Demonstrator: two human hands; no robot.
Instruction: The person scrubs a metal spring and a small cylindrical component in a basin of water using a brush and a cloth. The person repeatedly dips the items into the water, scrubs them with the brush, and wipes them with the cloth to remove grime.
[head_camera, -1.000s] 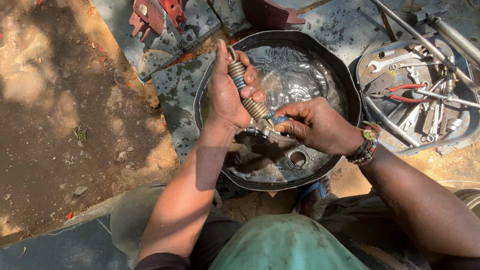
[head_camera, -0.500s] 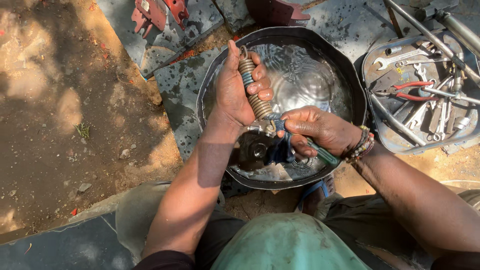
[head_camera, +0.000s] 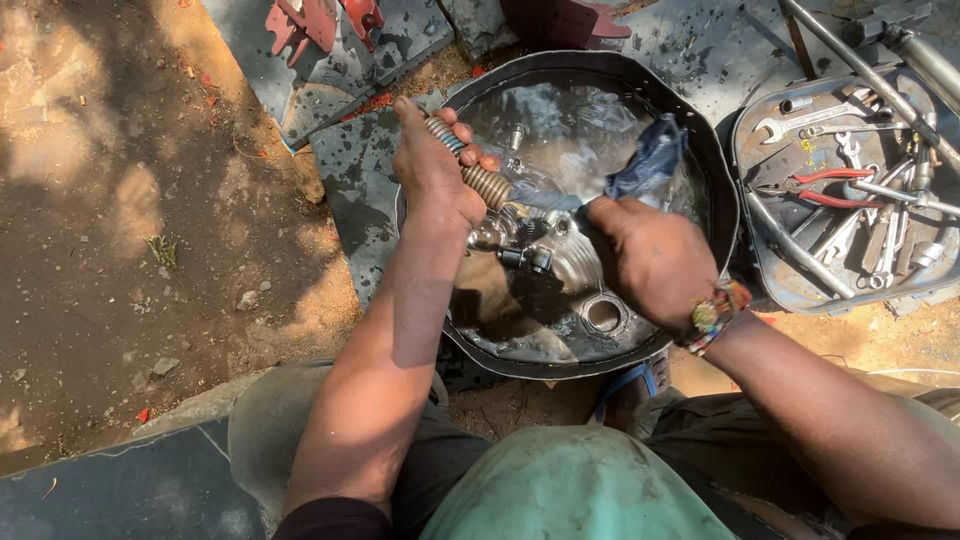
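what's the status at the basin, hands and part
Left hand gripping coiled metal spring part over round dark metal basin of liquid. Right hand wiping with dark blue rag. Nothing blocking.

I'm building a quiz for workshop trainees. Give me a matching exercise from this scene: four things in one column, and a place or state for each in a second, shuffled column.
Things:
1. ribbed coil-sprung metal part
2. dark blue rag
3. red-handled pliers
4. round black metal basin

Places or states:
A. lying among spanners in the grey tool tray
B. gripped in the left hand
C. on the ground, holding shiny liquid
D. held up by the right hand

Pairs: 1-B, 2-D, 3-A, 4-C
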